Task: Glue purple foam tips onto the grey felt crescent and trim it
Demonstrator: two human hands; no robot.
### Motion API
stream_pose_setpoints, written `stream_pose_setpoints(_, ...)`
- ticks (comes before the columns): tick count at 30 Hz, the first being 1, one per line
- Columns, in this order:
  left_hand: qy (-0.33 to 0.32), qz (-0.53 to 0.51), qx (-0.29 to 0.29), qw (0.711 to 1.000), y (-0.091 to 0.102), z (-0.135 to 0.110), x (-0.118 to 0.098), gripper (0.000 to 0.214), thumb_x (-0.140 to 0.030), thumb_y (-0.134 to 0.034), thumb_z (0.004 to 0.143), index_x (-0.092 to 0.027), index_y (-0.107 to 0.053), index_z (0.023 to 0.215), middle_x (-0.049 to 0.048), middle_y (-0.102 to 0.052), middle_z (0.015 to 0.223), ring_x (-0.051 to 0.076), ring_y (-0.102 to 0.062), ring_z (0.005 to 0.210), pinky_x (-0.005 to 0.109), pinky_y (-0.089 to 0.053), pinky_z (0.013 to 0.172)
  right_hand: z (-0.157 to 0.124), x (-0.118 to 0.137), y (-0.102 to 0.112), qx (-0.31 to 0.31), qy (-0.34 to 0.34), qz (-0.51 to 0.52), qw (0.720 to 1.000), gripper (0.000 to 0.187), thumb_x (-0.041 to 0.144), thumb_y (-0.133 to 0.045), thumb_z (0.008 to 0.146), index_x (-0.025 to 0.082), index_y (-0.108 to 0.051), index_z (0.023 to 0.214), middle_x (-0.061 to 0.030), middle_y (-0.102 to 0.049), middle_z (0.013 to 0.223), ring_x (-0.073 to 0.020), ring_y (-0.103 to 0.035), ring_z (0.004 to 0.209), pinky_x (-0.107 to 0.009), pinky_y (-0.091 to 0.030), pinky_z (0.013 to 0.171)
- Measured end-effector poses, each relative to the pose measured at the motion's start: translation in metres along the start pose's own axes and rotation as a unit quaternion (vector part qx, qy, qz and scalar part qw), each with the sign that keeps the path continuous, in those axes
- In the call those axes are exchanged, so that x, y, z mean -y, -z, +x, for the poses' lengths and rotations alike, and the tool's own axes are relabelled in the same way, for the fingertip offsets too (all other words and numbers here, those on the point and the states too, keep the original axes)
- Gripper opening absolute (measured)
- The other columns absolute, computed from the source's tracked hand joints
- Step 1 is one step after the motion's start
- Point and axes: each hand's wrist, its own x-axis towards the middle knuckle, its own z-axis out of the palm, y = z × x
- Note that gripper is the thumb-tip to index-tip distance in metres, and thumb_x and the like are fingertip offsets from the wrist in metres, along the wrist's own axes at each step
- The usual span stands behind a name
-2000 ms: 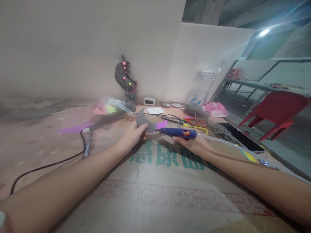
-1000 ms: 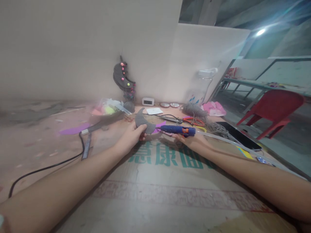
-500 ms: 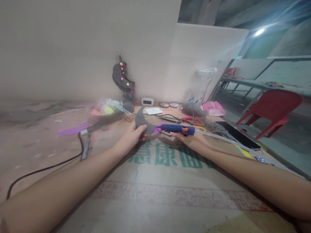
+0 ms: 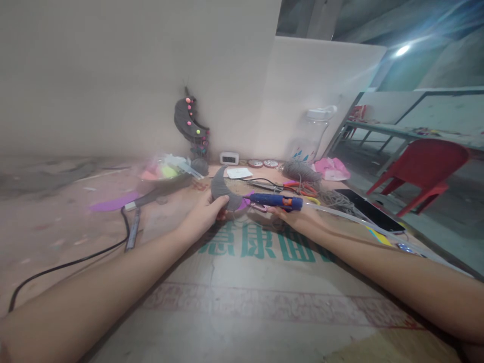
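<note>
My left hand [image 4: 213, 208] is closed on a grey yarn-wrapped crescent [image 4: 223, 189], its thumb lying over the lower part. The crescent's lower end shows purple beneath the grey. In my right hand [image 4: 289, 214] is a blue glue gun [image 4: 274, 200] with an orange part, held level and pointing left. Its nozzle meets or nearly meets the purple end of the crescent; I cannot tell whether they touch. A long clear glue stick [image 4: 340, 214] runs out of the gun's back over my right forearm. My right fingers are partly hidden under the gun.
A grey crescent with coloured balls [image 4: 186, 118] stands against the wall. Around the table lie a bowl of colourful pieces [image 4: 162, 174], a small digital clock [image 4: 229, 159], grey yarn [image 4: 301, 171], orange-handled scissors [image 4: 302, 188], a phone [image 4: 372, 212], a purple piece [image 4: 115, 201] and a clear bottle [image 4: 312, 136].
Almost nothing differs. Both hands keep their holds, and the glue gun's nozzle stays at the crescent's lower end. The whole view has shifted very slightly.
</note>
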Motion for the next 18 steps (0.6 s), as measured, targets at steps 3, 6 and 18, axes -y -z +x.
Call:
stream_pose_setpoints(3,-0.007,0.003,0.008,1.0,0.0,0.0,0.0,0.017,-0.034,-0.058,0.078,-0.019,-0.05,0.078,-0.004,-0.053,0.055,0.01,-0.046,0.047,0.02,-0.038,0.045,0.001,0.002,0.002,0.016,0.014,-0.023,1.0,0.037,0.055,-0.067,0.074,0.022,-0.07,0.092,-0.0046,-0.07,0.079,-0.0255,-0.066,0.076,-0.04,-0.054,0.073)
stream_pose_setpoints(6,0.004,-0.009,-0.002,1.0,-0.001,0.0,-0.002,0.017,-0.033,-0.059,0.076,-0.018,-0.051,0.079,-0.0045,-0.053,0.056,0.009,-0.046,0.047,0.02,-0.038,0.045,-0.001,0.006,0.005,0.02,-0.001,-0.043,0.999,0.039,0.056,-0.065,0.075,0.022,-0.07,0.094,-0.0045,-0.07,0.078,-0.0246,-0.065,0.073,-0.038,-0.053,0.071)
stream_pose_setpoints(18,0.063,-0.091,-0.026,0.994,0.004,0.005,-0.003,0.022,-0.035,-0.065,0.071,-0.016,-0.056,0.075,-0.0027,-0.056,0.059,0.008,-0.049,0.047,0.018,-0.039,0.044,0.002,0.007,0.011,-0.01,-0.017,-0.064,0.998,0.046,0.056,-0.044,0.088,0.021,-0.068,0.07,-0.0016,-0.064,0.066,-0.0182,-0.06,0.064,-0.029,-0.044,0.064)
